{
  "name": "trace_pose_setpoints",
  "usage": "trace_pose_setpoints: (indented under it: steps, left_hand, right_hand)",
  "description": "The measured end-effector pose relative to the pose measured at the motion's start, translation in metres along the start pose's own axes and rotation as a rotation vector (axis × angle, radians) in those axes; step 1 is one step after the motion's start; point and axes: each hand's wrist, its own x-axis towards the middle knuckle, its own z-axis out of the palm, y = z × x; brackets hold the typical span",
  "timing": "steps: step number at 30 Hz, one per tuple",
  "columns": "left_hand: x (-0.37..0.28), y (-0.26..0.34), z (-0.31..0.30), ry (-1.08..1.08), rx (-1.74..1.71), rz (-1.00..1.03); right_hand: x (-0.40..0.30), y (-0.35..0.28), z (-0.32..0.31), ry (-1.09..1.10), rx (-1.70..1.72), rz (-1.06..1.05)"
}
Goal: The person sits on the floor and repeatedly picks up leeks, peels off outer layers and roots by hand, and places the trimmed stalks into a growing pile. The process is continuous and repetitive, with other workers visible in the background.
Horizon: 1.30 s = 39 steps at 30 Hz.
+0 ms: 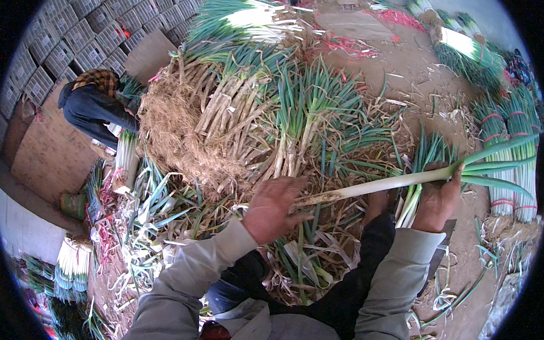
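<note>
A long leek-like green onion (388,181) slants across in front of me, its white stalk mostly bare and its root end soil-stained. My right hand (435,198) grips it near the green leaves, which fan out to the right. My left hand (275,208) is at the root end, blurred, its fingers apart; whether it touches the stalk is hard to tell. Just beyond it lies a heap of unpeeled green onions (229,101) with brown, stringy roots (179,126). A few white-stalked green onions (409,204) lie beside my right hand.
Peeled leaves and husks (162,220) litter the ground around my legs. Tied bundles (501,169) stand at the right. Another person (97,101) bends over at the left, near stacked plastic crates (79,28). Red ties (348,47) lie behind the heap.
</note>
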Motion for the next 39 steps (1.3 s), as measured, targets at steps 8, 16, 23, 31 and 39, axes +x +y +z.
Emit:
trace_pose_setpoints:
  steps: [8,16,23,31,39]
  left_hand:
    - [0.017,0.017,0.052,-0.115,0.046,0.021]
    - [0.018,0.022,0.059,-0.097,0.063,0.021]
    - [0.018,0.012,0.058,-0.07,-0.317,0.004]
    - [0.02,0.017,0.046,-0.003,-0.411,0.092]
    - [0.021,0.017,0.039,-0.015,-0.411,0.121]
  right_hand:
    - [0.005,0.014,-0.001,0.045,-0.03,0.171]
    - [-0.024,0.018,0.027,0.072,-0.113,0.034]
    - [-0.031,0.012,0.035,0.015,-0.164,0.035]
    - [-0.025,0.008,0.027,-0.019,-0.06,0.052]
    - [-0.025,0.011,0.027,0.014,-0.077,0.042]
